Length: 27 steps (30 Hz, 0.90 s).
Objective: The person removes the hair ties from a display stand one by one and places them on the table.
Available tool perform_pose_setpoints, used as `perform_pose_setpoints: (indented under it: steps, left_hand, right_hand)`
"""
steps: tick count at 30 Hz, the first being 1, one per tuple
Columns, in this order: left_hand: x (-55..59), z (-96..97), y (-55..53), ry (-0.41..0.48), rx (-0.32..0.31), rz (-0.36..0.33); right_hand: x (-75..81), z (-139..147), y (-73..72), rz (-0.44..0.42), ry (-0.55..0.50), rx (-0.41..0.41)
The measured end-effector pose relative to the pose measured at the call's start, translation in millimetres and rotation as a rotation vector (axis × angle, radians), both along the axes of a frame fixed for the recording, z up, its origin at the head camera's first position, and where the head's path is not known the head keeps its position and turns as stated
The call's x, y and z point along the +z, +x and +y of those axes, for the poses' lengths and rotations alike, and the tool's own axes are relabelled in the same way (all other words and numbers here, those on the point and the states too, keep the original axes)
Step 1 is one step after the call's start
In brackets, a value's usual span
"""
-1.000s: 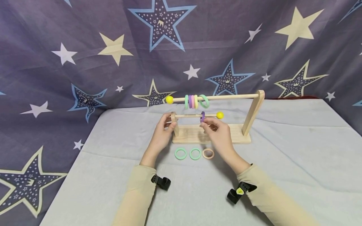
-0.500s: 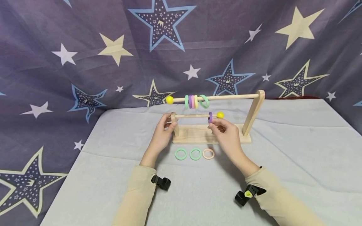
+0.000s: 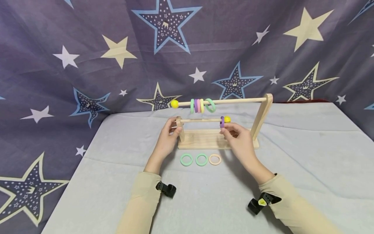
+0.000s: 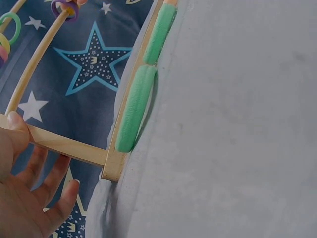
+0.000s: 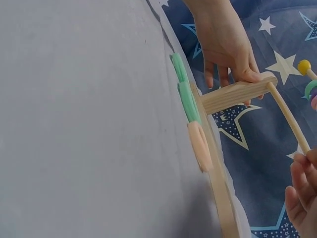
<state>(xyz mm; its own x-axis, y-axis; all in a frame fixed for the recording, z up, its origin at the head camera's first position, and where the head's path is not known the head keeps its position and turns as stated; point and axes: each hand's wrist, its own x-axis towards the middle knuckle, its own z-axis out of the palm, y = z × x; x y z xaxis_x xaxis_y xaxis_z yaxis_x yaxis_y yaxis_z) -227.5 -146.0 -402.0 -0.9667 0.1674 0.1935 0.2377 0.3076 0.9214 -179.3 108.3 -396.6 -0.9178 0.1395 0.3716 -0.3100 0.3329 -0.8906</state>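
Note:
A wooden ring stand (image 3: 193,143) has a tall post at the right and a short post at the left, each bearing a rod with a yellow ball at its free end. My left hand (image 3: 167,139) holds the top of the short post (image 4: 67,144) between thumb and fingers. With thumb and fingertips, my right hand (image 3: 241,139) pinches a purple ring (image 3: 222,122) hanging round the lower rod (image 3: 201,120), right beside its yellow ball (image 3: 227,119). Several coloured rings, among them a yellow ring (image 3: 202,106) and a loose-hanging green ring (image 3: 210,105), are on the upper rod (image 3: 239,100).
In front of the base, two green rings and a peach ring (image 3: 215,159) lie in a row on the pale cloth-covered table (image 3: 198,201). Behind the table hangs a dark curtain (image 3: 187,65) printed with stars. The tall post (image 3: 262,117) stands to the right of my right hand.
My right hand has slid the purple ring rightward along the lower rod, from short of the yellow ball to right beside it. My left hand has stayed on the short post.

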Motion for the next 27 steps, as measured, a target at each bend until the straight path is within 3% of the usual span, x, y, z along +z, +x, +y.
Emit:
perform_pose_setpoints:
  steps: [14, 27]
  left_hand:
    - [1.4, 0.1, 1.2, 0.009, -0.002, -0.006]
    - [0.2, 0.1, 0.8, 0.015, -0.004, -0.001]
  right_hand:
    - [7.1, 7, 4.1, -0.008, 0.007, -0.017]
    - [1.4, 19, 0.8, 0.013, 0.019, -0.039]
